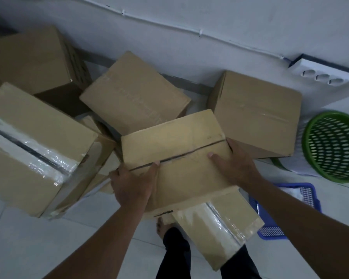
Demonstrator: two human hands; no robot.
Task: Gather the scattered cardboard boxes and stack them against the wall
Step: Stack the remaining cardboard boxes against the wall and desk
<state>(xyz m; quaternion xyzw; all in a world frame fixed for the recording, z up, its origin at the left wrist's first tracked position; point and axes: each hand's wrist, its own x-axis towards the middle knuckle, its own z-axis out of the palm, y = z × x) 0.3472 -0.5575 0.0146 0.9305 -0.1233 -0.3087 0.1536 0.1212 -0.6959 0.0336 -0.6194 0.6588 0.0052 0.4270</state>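
Held box point(175, 141): a cardboard box with a dark seam across its top, gripped at the middle of the view; every place below is given from it.
Left hand point(132, 183): clasps the box's near left corner, thumb lying on top and touching the seam, fingers curled round the left edge.
Right hand point(233, 165): grips the right side, thumb flat on top by the seam, fingers wrapped over the right edge.
Arms: both bare and stretched forward from the bottom corners of the view.
Taped box point(216, 228): just below the held box and partly under it, its clear tape shining, tilted in front of the person's dark trousers.
Middle box point(133, 93): just behind the held box, tilted, close to the wall point(189, 13).
Right box point(256, 111): behind and to the right, just beside the right hand, near the wall.
Large taped box point(32, 146): to the left, wrapped with clear tape.
Far box point(32, 59): behind the large taped box, at the far left.
Green basket point(334, 146): well to the right, tipped on its side.
Blue tray point(270, 232): to the lower right, partly hidden by the right arm.
Socket strip point(320, 71): on the wall, far right and behind.
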